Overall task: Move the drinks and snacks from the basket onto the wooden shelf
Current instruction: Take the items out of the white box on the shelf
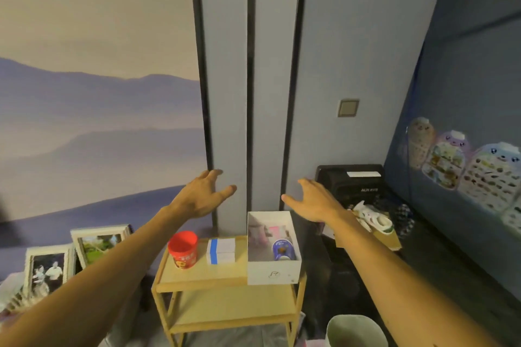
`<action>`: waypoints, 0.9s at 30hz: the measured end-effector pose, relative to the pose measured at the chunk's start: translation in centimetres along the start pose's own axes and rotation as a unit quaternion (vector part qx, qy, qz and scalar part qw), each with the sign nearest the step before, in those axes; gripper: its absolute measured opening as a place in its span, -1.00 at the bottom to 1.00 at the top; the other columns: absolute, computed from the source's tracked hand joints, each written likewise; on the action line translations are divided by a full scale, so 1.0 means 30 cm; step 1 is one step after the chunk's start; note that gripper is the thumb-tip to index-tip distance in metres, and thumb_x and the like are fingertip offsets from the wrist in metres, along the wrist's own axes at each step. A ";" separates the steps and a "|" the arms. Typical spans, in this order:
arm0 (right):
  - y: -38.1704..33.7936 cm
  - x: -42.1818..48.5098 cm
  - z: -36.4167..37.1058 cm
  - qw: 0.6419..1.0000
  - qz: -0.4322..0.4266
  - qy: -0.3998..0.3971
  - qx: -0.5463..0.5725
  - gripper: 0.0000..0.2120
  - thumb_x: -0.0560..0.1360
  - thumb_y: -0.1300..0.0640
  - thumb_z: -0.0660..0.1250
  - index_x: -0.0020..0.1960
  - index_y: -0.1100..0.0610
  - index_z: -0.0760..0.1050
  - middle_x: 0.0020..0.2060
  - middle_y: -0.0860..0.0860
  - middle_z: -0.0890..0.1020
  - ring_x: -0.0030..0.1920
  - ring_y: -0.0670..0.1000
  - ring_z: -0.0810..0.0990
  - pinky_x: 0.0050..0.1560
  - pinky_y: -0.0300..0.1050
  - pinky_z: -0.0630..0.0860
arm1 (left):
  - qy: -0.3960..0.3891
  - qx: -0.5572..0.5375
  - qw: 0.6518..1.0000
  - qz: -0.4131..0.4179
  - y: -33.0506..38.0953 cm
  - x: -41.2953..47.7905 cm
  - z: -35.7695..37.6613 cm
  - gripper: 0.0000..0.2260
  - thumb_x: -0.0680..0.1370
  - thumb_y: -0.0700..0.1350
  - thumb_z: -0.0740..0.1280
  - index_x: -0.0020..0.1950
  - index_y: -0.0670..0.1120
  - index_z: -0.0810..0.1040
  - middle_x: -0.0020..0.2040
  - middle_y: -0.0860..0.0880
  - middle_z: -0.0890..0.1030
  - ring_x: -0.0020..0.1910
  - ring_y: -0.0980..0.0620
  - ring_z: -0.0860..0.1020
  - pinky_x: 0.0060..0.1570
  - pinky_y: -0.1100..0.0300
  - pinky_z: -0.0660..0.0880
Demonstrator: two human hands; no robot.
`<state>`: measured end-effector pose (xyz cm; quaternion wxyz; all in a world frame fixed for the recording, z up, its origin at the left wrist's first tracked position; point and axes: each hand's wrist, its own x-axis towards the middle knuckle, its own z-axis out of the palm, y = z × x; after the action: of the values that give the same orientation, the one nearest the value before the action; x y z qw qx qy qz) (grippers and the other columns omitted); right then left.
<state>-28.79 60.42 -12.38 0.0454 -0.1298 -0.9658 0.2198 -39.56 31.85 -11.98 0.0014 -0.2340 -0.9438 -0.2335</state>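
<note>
Head view: both hands are empty. Left hand [201,196] and right hand [313,201] hover with fingers spread wide above the shelf [197,287], touching nothing.

Only legible text is "AUX", on the black unit [349,180] on the floor at right. The red cup [183,249] has yellow print, unreadable. The mark on the basket [275,275] front is too small to read.

The basket, a white box, sits on the right end of the shelf top, with a blue can [282,251] and a pink pack [275,231] inside. The red cup and a blue-striped white box [221,251] stand on the shelf top, left of the basket.

Room: mountain mural [84,107] at left, grey panels with a wall switch [348,107], photo frames [48,270] leaning low at left.
</note>
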 end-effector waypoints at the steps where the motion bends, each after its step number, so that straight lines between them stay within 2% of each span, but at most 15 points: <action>1: 0.016 0.046 0.035 1.000 0.008 -0.003 0.002 -0.20 0.65 -0.29 0.30 0.70 0.13 0.16 0.66 0.14 0.27 0.63 0.24 0.30 0.49 0.18 0.40 | -0.009 -0.009 1.000 0.003 -0.016 0.062 0.038 -0.21 0.55 0.48 0.18 0.64 0.03 0.24 0.61 -0.12 0.33 0.44 -0.21 0.48 0.41 -0.18 0.45; 3: 0.044 0.128 0.104 0.999 0.032 -0.017 0.008 -0.20 0.65 -0.29 0.30 0.70 0.13 0.15 0.67 0.14 0.25 0.63 0.24 0.28 0.50 0.18 0.39 | -0.033 -0.027 0.999 0.002 -0.041 0.174 0.110 -0.17 0.51 0.51 0.16 0.64 0.05 0.24 0.62 -0.11 0.33 0.44 -0.21 0.49 0.42 -0.20 0.46; 6: 0.095 0.239 0.201 0.997 0.065 -0.033 0.017 -0.20 0.65 -0.29 0.30 0.71 0.10 0.14 0.68 0.12 0.24 0.64 0.25 0.27 0.51 0.20 0.38 | -0.079 -0.056 0.995 0.002 -0.065 0.327 0.229 -0.23 0.55 0.46 0.22 0.64 0.05 0.24 0.62 -0.10 0.33 0.47 -0.22 0.46 0.45 -0.22 0.43; 11: 0.200 0.419 0.347 0.992 0.110 -0.055 0.030 -0.28 0.65 -0.27 0.33 0.64 0.11 0.26 0.59 0.12 0.40 0.54 0.22 0.43 0.45 0.13 0.45 | -0.129 -0.095 0.987 -0.019 -0.099 0.531 0.452 -0.14 0.47 0.50 0.22 0.63 0.04 0.26 0.59 -0.09 0.37 0.45 -0.21 0.48 0.44 -0.18 0.45; 14: 0.267 0.538 0.424 0.990 0.122 -0.065 0.036 -0.32 0.66 -0.24 0.32 0.62 0.13 0.29 0.54 0.12 0.46 0.51 0.20 0.47 0.42 0.07 0.46 | -0.144 -0.110 0.982 -0.046 -0.125 0.635 0.608 -0.24 0.56 0.42 0.27 0.63 0.02 0.27 0.58 -0.11 0.38 0.45 -0.22 0.48 0.44 -0.12 0.44; 20: 0.440 0.814 0.679 0.986 0.117 -0.101 0.060 -0.31 0.64 -0.28 0.32 0.59 0.12 0.33 0.51 0.12 0.49 0.47 0.15 0.50 0.44 0.02 0.46 | -0.134 -0.131 0.974 -0.130 -0.170 0.823 0.919 -0.43 0.67 0.18 0.29 0.58 -0.10 0.34 0.50 -0.19 0.46 0.40 -0.24 0.51 0.39 -0.08 0.43; 24: 0.563 0.992 0.899 0.980 0.113 -0.146 0.074 -0.25 0.63 -0.31 0.30 0.64 0.12 0.27 0.57 0.11 0.41 0.53 0.15 0.45 0.50 0.06 0.42 | -0.122 -0.161 0.958 -0.202 -0.200 0.920 1.131 -0.34 0.59 0.26 0.37 0.58 -0.04 0.31 0.49 -0.12 0.47 0.35 -0.18 0.56 0.30 -0.09 0.56; 27: 0.661 1.093 1.085 0.977 0.119 -0.159 0.081 -0.30 0.64 -0.28 0.29 0.60 0.13 0.31 0.51 0.11 0.47 0.48 0.14 0.48 0.49 0.07 0.44 | -0.095 -0.171 0.951 -0.240 -0.228 0.966 1.305 -0.28 0.53 0.32 0.43 0.54 -0.02 0.31 0.44 -0.07 0.50 0.31 -0.12 0.58 0.18 0.03 0.58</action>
<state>-60.49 73.09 -49.29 -0.1253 -0.2034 -0.9171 0.3191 -64.23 56.56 -46.62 -0.1844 -0.0188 -0.9136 -0.3620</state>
